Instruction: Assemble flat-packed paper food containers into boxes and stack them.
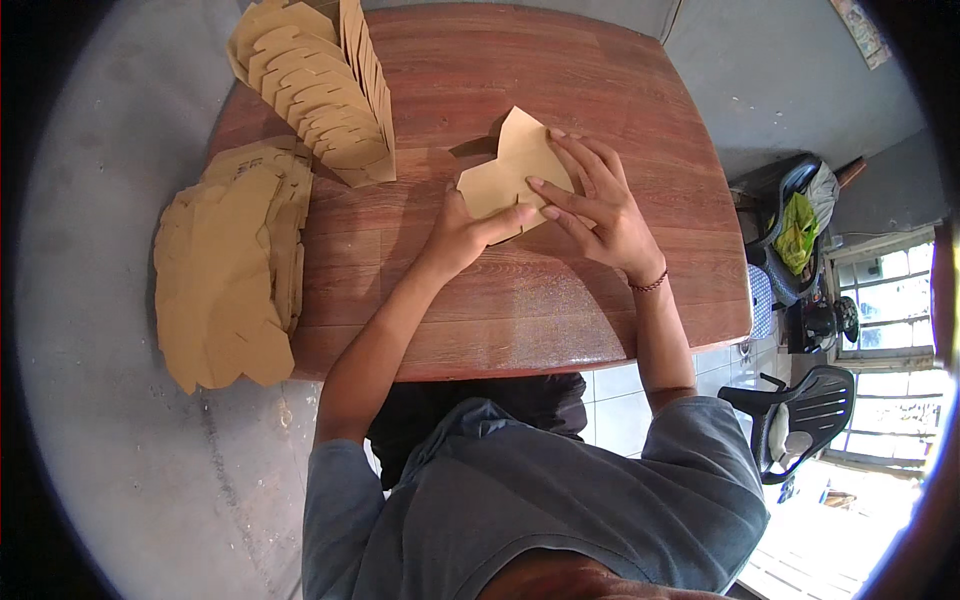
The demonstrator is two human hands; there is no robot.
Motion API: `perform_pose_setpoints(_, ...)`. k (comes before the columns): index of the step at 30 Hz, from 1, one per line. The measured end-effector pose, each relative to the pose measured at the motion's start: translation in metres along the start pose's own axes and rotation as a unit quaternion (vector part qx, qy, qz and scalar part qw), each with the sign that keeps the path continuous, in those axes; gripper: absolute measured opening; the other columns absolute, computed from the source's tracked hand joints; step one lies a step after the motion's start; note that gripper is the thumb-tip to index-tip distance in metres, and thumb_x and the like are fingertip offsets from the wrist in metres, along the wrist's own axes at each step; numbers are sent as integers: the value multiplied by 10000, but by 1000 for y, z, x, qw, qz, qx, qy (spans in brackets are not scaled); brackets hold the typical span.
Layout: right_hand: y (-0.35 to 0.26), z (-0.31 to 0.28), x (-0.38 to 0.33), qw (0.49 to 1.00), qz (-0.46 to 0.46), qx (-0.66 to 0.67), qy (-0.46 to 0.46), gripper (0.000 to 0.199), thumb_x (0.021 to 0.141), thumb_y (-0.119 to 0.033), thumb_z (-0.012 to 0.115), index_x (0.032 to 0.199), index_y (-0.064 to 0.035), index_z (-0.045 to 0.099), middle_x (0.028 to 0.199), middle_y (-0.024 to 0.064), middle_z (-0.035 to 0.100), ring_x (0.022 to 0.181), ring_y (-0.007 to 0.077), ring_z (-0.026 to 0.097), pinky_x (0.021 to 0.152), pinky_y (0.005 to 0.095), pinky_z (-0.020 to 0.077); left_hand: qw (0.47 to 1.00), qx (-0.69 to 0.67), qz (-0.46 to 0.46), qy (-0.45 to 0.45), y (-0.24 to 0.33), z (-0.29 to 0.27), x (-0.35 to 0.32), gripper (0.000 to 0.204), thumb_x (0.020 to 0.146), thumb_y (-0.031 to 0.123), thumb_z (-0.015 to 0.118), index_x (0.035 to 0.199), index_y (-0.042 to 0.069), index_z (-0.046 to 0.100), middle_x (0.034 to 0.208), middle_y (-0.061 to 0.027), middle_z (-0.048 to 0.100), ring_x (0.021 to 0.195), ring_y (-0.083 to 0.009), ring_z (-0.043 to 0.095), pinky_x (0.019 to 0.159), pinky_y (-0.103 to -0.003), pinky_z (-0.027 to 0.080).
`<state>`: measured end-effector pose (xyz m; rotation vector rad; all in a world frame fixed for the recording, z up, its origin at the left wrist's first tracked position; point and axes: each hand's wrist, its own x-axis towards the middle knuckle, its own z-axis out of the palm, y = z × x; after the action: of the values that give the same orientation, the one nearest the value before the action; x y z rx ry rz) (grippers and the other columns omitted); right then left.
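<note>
A partly folded brown cardboard piece (pixel 520 160) with angled flaps is held between both hands above the wooden table. My left hand (pixel 465 232) grips its near left edge, the thumb lying across the lower border by a small slit. On the right side, my right hand (pixel 600 205) has its fingers along the edge and its lower fingertips on the near part of the board. The fingers behind the piece are hidden. A stack of flat cardboard blanks (pixel 220 280) lies at the table's left edge, and a row of nested folded cardboard pieces (pixel 320 90) stands behind it.
The reddish-brown wooden table (pixel 440 50) has a rounded outline. Grey wall (pixel 100 200) runs close along its left side. To the right are a dark chair with bags (pixel 800 235), including a yellow-green one, and a black plastic chair (pixel 815 420) near a bright window.
</note>
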<state>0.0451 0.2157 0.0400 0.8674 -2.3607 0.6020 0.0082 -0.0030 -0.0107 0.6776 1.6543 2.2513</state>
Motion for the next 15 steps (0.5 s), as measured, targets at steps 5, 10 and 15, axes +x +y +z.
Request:
perform_pose_setpoints(5,-1,10,-4,996,53,59,48,736,822,-241,835,1484,-107,543,1535,193,476,1367,405,458,1100,491,448,999,45,10,22,0,1,1,335,894,94,786,1192,-4,670,1082,-62,737,996,-145,678,853,-314,545)
perform_pose_setpoints(10,-9,13,-3,985,88,114,94,780,800,-137,865,1490,-47,511,1404,189,599,1244,316,589,1024,419,505,991,125,-31,-44,5,-1,-2,267,889,100,774,1107,-29,691,1006,-85,752,926,-153,692,825,-326,551)
perform_pose_setpoints(15,-3,15,-8,984,118,61,120,450,837,-76,817,1260,-13,676,1033,129,714,919,253,660,756,362,547,969,223,-74,-80,-2,1,-1,332,891,149,777,1148,-37,679,996,-128,752,894,-186,709,811,-340,554)
